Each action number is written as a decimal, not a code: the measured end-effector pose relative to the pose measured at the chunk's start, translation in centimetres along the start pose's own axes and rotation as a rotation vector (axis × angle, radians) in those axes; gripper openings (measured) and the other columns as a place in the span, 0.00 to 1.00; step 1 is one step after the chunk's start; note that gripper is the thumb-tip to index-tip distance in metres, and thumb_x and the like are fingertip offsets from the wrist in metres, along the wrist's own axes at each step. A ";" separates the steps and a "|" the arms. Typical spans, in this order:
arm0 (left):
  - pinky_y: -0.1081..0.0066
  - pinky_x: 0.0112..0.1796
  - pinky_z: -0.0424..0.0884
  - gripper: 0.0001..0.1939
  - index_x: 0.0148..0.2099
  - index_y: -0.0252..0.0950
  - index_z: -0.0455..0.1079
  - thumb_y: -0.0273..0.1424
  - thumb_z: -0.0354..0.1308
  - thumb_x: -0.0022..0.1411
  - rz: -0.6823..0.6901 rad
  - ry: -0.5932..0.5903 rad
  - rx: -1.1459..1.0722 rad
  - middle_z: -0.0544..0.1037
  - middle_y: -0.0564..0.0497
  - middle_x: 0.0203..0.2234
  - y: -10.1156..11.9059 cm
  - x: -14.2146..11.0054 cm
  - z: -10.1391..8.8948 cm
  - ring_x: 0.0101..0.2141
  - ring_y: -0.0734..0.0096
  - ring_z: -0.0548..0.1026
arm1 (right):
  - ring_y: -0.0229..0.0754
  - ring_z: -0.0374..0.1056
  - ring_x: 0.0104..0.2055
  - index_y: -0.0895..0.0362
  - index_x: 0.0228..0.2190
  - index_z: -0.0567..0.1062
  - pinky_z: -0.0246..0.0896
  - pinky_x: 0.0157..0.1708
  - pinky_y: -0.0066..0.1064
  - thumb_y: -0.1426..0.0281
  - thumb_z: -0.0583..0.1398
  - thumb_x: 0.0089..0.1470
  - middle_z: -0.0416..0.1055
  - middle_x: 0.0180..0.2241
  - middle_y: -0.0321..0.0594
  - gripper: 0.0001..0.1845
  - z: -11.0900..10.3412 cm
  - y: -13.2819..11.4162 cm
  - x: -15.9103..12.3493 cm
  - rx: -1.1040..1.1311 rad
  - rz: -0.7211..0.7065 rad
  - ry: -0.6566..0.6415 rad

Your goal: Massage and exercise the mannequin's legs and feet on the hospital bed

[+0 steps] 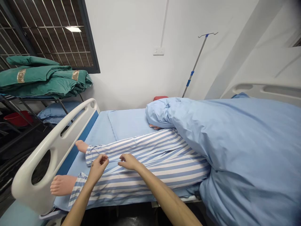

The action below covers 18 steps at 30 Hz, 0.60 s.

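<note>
Blue-and-white striped trousers [164,169] cover the legs of a figure lying on the bed. Its feet are bare: one foot [63,185] nearer to me, the other foot [81,146] by the far leg. My left hand [100,164] is over the lower legs with its fingers curled into a pinch. Facing it, my right hand [129,162] also has bent fingers close together. A thin dark line runs between the fingertips; whether it is a thread or a cloth fold I cannot tell. What the fingers hold is too small to make out.
A light blue quilt [235,135] covers the figure's upper part. The white footboard [54,141] stands at left, the headboard [270,89] at right. Behind are an IV pole [196,62] and a wall socket [158,51]. Green folded bedding [42,78] lies on a rack.
</note>
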<state>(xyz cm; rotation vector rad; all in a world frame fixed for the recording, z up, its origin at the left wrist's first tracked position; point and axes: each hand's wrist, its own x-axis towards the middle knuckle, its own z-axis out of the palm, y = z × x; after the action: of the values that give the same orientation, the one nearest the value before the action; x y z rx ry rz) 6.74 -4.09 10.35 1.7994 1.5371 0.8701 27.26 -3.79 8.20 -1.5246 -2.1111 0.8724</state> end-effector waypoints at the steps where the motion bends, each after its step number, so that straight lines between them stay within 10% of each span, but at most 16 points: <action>1: 0.71 0.33 0.68 0.13 0.37 0.36 0.66 0.38 0.50 0.53 0.017 -0.028 0.039 0.72 0.52 0.28 0.0 1.6 0.5 0.30 0.70 0.71 | 0.43 0.70 0.37 0.58 0.40 0.75 0.59 0.35 0.28 0.61 0.59 0.45 0.75 0.35 0.40 0.20 -1.0 1.0 0.2 -0.015 0.020 -0.023; 9: 0.60 0.53 0.57 0.35 0.58 0.33 0.56 0.27 0.53 0.45 0.222 -0.167 0.672 0.63 0.39 0.55 -5.8 12.9 2.5 0.55 0.56 0.60 | 0.42 0.69 0.30 0.56 0.26 0.78 0.56 0.26 0.26 0.64 0.59 0.41 0.75 0.26 0.39 0.11 -5.1 7.7 3.0 -0.214 0.171 -0.238; 18: 0.58 0.42 0.62 0.31 0.53 0.35 0.61 0.29 0.51 0.42 0.056 -0.366 1.048 0.75 0.40 0.43 -8.8 14.9 2.7 0.42 0.51 0.72 | 0.43 0.69 0.35 0.55 0.33 0.77 0.58 0.31 0.27 0.65 0.59 0.40 0.75 0.32 0.39 0.14 -2.5 13.7 4.1 -0.038 0.223 -0.106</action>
<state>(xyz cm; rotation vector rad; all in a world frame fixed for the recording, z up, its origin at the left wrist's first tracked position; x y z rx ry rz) 5.42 11.80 3.13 2.4969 1.8246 -0.3719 37.00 3.60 0.48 -1.7957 -2.0680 1.0156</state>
